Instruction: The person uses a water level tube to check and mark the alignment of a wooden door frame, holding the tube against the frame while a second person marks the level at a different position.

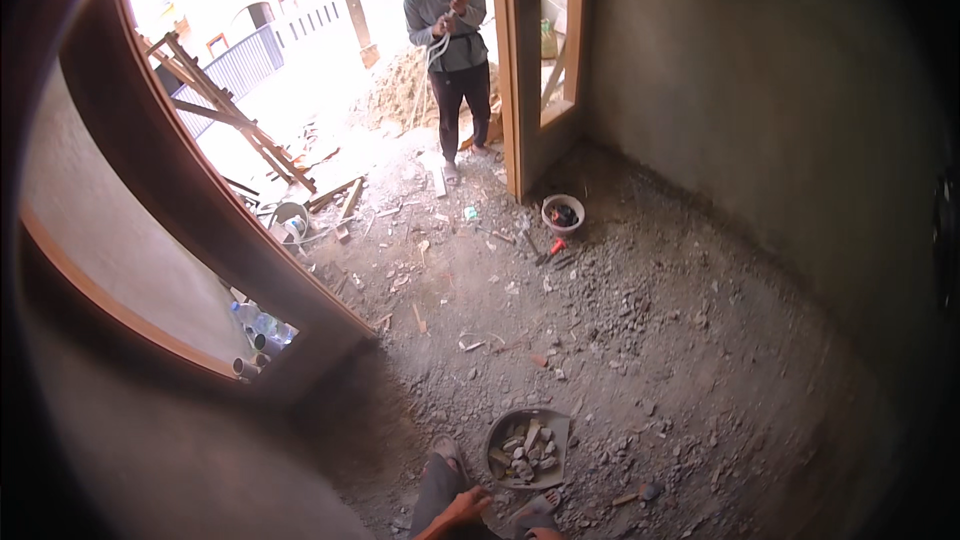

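My left hand point(472, 503) hangs in front of my left knee at the lower edge, its fingers loosely bent and apart, with nothing visible in them. Of my right arm only a sliver of skin point(546, 534) shows at the bottom edge; the hand itself is out of sight. Just beyond my feet stands a dark, shallow basin point(565, 450) with one straightish side. Broken stones and rubble pieces point(527, 452) lie inside it. Neither arm touches the basin.
A person point(450, 35) stands in the doorway holding a pale cord or hose. Near the door post are a bucket point(548, 218) with dark contents and a red-handled tool point(557, 246). Rubble point(650, 340) covers the floor. Bottles point(262, 322) lie by the left frame; a wooden ladder point(215, 100) leans outside.
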Demonstrator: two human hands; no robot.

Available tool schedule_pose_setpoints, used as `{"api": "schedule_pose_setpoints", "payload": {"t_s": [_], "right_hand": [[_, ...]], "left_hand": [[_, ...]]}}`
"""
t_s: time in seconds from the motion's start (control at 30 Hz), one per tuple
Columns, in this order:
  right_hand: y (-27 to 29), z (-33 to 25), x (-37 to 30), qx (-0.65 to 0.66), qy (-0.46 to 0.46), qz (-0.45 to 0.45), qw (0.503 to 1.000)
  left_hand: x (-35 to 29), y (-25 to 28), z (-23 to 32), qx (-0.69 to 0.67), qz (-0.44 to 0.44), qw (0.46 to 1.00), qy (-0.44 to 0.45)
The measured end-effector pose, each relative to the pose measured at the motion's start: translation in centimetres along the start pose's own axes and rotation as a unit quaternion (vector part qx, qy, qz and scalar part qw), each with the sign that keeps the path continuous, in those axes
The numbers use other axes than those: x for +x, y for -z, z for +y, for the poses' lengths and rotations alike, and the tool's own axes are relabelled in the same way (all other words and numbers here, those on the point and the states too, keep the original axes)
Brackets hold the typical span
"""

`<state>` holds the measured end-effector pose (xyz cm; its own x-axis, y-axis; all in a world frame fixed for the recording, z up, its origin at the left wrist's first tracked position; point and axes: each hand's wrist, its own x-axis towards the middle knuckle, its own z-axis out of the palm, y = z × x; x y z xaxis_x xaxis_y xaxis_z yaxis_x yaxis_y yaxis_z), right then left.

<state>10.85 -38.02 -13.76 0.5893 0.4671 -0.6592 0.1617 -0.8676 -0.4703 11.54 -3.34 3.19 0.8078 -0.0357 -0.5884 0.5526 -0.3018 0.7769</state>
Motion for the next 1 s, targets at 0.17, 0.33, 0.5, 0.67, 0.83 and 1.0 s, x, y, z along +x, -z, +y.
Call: {"api": "schedule_pose_setpoints", "payload": {"t_s": [0.17,0.33,0.5,0.67,0.83,1.0], "right_hand": [[16.1,-10.0,4.8,0.187,-0.164,-0.022,0.968],[26.9,-16.9,12.5,0.194,-0.257,0.022,0.946],[30.1,-25.4,16.1,0.220,-0.437,-0.013,0.872],[26.3,-37.2,21.5,0.156,-0.199,0.049,0.966],[29.9,-48.2,27.4,0.196,-0.069,0.040,0.977],[33.5,-54.1,33.7,0.274,-0.117,-0.009,0.955]], "left_hand": [[-4.3,11.5,1.1,-0.117,0.241,0.963,0.019],[-3.6,25.6,-1.7,-0.204,0.376,0.904,0.023],[-3.4,44.6,-0.3,-0.263,0.580,0.770,-0.029],[-7.8,64.9,9.1,-0.143,0.787,0.595,-0.084],[-12.3,75.9,18.0,-0.034,0.886,0.446,-0.123],[-12.6,83.9,21.9,0.179,0.928,0.311,-0.101]]}}
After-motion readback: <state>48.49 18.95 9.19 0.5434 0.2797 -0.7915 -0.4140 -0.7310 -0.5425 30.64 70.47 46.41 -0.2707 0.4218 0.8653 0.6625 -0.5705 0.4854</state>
